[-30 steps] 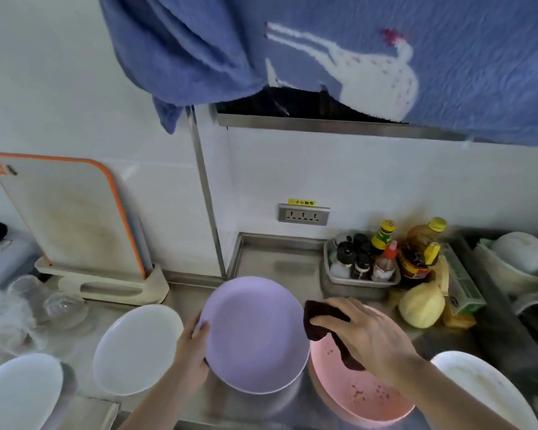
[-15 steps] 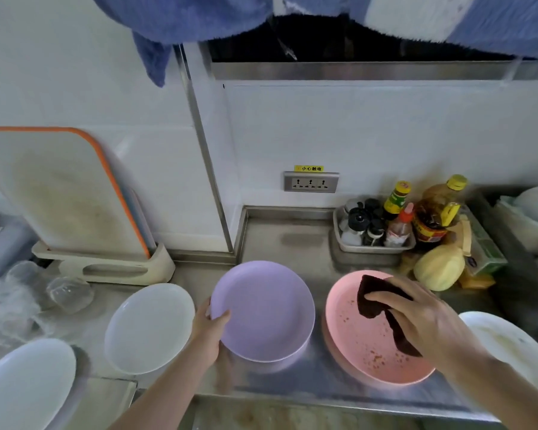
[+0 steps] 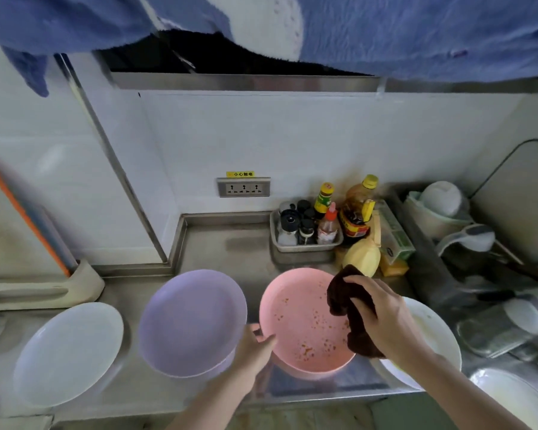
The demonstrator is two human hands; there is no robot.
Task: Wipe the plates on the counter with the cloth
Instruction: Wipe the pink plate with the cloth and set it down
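While the left hand (image 3: pixel 255 349) takes the pink plate (image 3: pixel 305 324) by its near rim, the right hand's fingers (image 3: pixel 359 279) hold the dark cloth (image 3: pixel 351 318) bunched above its speckled surface. Judging by looks, the purple plate (image 3: pixel 193 321) beside it on the desk (image 3: pixel 230 246) is clean; the pink one is unwiped.

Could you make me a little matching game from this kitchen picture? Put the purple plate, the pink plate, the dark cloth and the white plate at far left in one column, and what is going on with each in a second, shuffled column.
Things:
1. purple plate
2. pink plate
3. dark cloth
4. white plate at far left

States:
A. gripped in the right hand
B. speckled with reddish bits, left hand at its rim
C. looks clean, between two other plates
D. looks clean, nearest the cutting board stand

Pairs: 1-C, 2-B, 3-A, 4-D
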